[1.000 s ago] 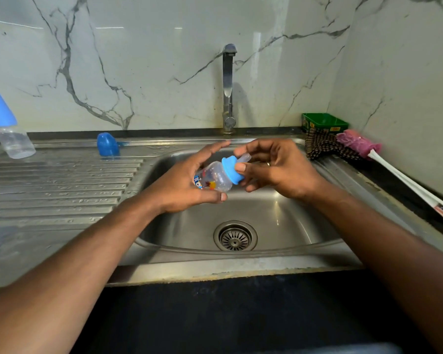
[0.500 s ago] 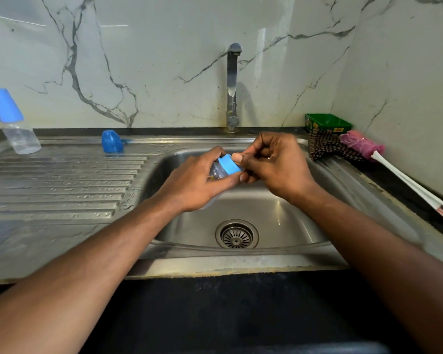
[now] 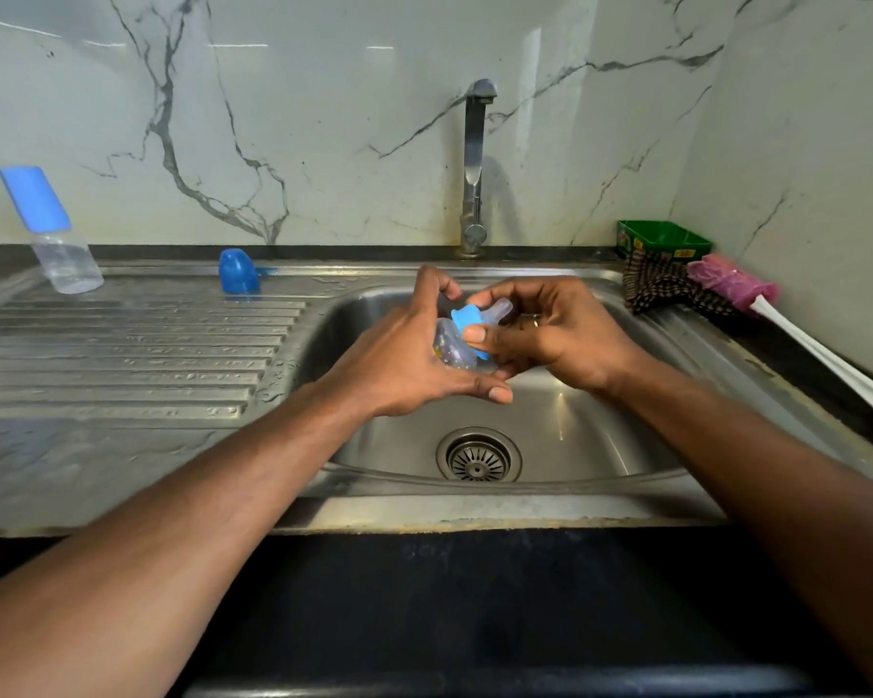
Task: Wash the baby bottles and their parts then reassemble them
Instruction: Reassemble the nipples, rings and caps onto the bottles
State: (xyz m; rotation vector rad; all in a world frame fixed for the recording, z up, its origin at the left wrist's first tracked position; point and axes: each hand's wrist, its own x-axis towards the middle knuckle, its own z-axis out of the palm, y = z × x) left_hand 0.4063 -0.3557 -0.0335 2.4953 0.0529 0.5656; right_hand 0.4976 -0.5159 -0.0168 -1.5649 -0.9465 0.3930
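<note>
Both hands grip one small bottle (image 3: 453, 351) over the sink (image 3: 565, 435).

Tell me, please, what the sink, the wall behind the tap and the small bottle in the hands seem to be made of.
Sink: probably stainless steel, brushed, since it is grey and gives soft reflections.
Wall: marble or marble-look tile, glossy, white with grey veins and light reflections; which one I cannot tell.
Small bottle: likely clear plastic, see-through, with a matte blue collar.

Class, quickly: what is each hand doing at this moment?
Left hand: grips the small bottle.
Right hand: pinches the blue collar with its teat.
</note>
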